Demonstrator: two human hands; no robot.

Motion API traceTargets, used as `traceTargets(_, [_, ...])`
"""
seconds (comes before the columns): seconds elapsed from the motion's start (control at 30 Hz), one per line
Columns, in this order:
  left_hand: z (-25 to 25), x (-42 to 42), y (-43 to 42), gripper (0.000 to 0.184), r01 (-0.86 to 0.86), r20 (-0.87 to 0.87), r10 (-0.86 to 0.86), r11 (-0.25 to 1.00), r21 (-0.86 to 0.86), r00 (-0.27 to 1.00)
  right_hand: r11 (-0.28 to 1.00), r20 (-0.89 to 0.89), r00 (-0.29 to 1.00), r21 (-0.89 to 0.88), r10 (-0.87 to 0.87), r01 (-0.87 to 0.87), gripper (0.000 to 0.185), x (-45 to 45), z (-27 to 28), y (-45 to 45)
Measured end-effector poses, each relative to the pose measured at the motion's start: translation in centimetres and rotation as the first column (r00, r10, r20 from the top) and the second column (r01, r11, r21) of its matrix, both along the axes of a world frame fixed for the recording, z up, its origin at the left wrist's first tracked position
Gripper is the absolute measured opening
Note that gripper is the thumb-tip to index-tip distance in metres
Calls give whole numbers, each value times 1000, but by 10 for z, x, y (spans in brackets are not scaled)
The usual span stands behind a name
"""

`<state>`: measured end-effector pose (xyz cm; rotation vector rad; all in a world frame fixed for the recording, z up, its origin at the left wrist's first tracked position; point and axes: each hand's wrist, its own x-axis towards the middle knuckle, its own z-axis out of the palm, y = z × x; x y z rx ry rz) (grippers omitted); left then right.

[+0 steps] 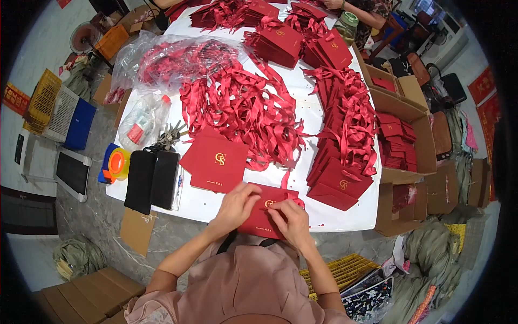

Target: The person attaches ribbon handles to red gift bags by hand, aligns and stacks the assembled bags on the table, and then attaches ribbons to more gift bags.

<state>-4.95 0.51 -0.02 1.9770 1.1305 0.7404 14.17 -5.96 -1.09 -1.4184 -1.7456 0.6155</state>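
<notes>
Left hand: At lower center, the left hand (236, 208) hovers or rests at the upper left of a red bag, fingers curled and thumb drawn in; I cannot tell whether anything is pinched there.
Right hand: Beside it, the right hand (292, 220) is bent narrow over the bag's gold emblem, near a loop of ribbon; its grip I cannot make out.
Red bag: The red bag (258, 222) lies at the table's near edge, lower center, under both hands.
Stack: Just above it sit more red bags (218, 164), fanned.
Ribbon: A heap of red ribbons (243, 108) fills the center.
Right side: Beribboned bags (340, 186) run up the white table (348, 218).
Left side: A phone (165, 178) lies beside a black pouch (141, 181).
Upper right: Another person's arm (367, 17) reaches in.
</notes>
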Motion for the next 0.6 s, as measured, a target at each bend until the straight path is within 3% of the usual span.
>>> traceTargets(0.03, [-5,1,3,16,0,0,0,1000,0,1000,999,-3,999,-3,-50,50,12,-1,-1,0])
traceTargets(0.1, [-12,3,6,22,-50,-186,80,985,163,979,995,-17,995,-37,-98,97,12,-6,-5,1])
traceTargets(0.2, [-17,5,7,25,4,-258,18,997,83,966,984,-28,986,-74,-162,160,13,-12,-12,4])
traceTargets(0.6, [-3,6,11,22,106,-184,-78,984,144,980,968,18,968,46,-249,248,14,-28,-26,12])
